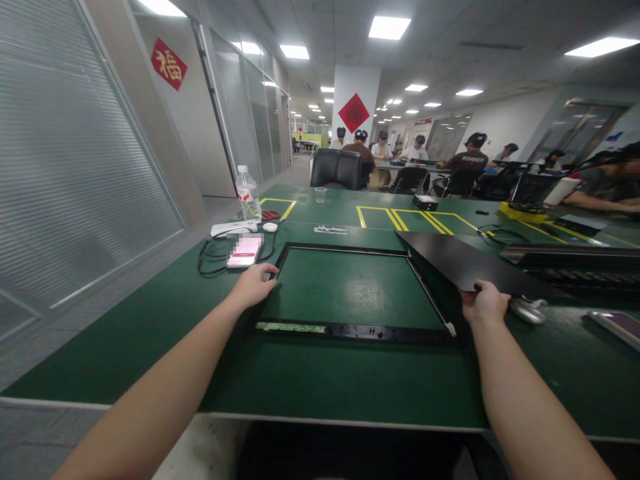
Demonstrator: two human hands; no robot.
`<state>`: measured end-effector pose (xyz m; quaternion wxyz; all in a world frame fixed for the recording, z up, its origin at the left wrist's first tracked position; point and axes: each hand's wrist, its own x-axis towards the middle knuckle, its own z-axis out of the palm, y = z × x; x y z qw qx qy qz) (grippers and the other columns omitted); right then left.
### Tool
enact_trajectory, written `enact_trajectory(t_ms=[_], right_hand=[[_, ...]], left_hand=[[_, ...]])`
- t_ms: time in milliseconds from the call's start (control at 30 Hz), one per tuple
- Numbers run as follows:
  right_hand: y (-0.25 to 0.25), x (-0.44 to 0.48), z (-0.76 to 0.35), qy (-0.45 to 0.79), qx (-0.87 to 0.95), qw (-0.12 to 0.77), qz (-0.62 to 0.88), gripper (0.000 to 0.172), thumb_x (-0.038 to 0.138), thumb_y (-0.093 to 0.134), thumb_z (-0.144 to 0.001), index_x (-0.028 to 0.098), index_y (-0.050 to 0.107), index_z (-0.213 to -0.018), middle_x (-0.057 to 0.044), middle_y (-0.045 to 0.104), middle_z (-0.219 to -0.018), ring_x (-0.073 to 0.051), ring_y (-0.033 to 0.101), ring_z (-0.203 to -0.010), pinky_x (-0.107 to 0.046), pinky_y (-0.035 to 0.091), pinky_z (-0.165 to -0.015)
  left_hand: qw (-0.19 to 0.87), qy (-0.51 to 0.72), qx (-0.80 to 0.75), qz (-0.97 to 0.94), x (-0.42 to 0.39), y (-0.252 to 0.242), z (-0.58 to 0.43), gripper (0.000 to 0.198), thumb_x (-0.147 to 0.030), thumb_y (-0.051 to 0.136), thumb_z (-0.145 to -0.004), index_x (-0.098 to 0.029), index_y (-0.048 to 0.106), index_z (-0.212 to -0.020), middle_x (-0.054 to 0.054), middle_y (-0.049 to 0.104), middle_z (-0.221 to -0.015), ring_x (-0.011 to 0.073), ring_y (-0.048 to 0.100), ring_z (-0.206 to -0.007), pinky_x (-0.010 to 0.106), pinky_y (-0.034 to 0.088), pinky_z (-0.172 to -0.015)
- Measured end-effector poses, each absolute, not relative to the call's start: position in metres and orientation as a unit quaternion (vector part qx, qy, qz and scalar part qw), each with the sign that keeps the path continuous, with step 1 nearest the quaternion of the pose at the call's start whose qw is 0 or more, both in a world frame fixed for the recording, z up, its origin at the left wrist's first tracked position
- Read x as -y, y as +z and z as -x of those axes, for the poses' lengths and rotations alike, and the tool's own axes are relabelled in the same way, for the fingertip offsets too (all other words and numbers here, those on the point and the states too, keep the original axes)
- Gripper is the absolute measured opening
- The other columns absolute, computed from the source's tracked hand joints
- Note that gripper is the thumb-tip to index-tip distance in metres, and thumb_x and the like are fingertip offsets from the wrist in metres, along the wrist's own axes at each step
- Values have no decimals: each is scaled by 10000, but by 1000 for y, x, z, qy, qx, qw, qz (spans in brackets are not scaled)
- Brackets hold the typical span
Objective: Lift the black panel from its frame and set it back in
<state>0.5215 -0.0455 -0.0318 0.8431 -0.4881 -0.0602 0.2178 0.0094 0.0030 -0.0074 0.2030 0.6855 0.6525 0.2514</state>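
On the table (pixel 350 380), frame (pixel 370 331) lengthwise left-to-right

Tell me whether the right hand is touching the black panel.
Touching: the head view shows the right hand gripping the black panel at its near edge.

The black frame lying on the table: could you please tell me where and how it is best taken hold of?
Probably by the two side bars of the black frame, one hand coming from each side: it lies roughly flat and its middle is open, leaving thin bars to pinch. I would avoid the green strip at the near bar's left, likely circuitry.
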Motion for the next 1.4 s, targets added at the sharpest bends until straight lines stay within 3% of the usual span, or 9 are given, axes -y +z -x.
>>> enact_trajectory(t_ms=[267,667,800,900,1000,1167,1267,1400], right_hand=[[-25,49,-520,239,97,863,434,454,25,580,-636,289,404,-962,91,630,-937,-118,673,-744,-261,611,-589],[1,60,-493,370,130,848,357,304,33,531,-644,192,594,-896,-2,680,-823,-148,678,-688,-281,627,-599],[12,68,-482,400,135,842,334,346,37,494,-663,198,624,-941,-3,697,-795,-157,690,-661,-266,618,-572],[15,72,-476,428,138,828,335,324,57,509,-676,202,632,-938,6,692,-754,-155,685,-615,-257,606,-550],[16,74,-470,452,112,813,350,318,77,512,-681,203,647,-940,5,705,-738,-159,683,-591,-265,602,-552],[24,78,-460,487,95,778,386,419,110,511,-651,181,699,-1019,-36,757,-796,-212,717,-645,-357,637,-668],[27,81,-454,501,99,759,403,459,118,513,-628,178,712,-1036,-47,759,-783,-239,729,-683,-420,638,-775],[23,80,-451,520,146,724,429,427,153,545,-623,183,724,-1010,-80,761,-801,-294,751,-850,-475,622,-825]], left_hand=[[221,248,-647,-686,-3,-7,-9,383,-272,624,-762,-165,744,-1110,4,646,-624,231,645,-617,302,450,-615],[243,301,-645,-659,1,-1,-11,292,-232,669,-713,-196,757,-990,-2,674,-631,210,649,-585,289,465,-591],[247,363,-649,-621,1,2,-11,255,-192,693,-679,-205,766,-923,-2,676,-626,201,631,-580,289,475,-591],[311,448,-622,-562,0,4,-12,205,-140,708,-666,-200,755,-857,20,707,-683,192,645,-627,275,509,-610],[450,528,-561,-451,0,8,-14,148,-90,717,-690,-172,727,-813,72,762,-833,169,693,-730,243,566,-691],[641,541,-456,-296,5,22,-18,134,-179,620,-873,-95,717,-912,193,772,-923,209,757,-822,274,622,-747],[680,546,-413,-264,9,29,-18,215,-214,565,-915,-75,727,-941,179,766,-862,215,757,-763,281,633,-705],[670,587,-385,-242,12,34,-17,212,-110,576,-855,-86,760,-958,104,768,-780,165,717,-633,227,611,-591]])
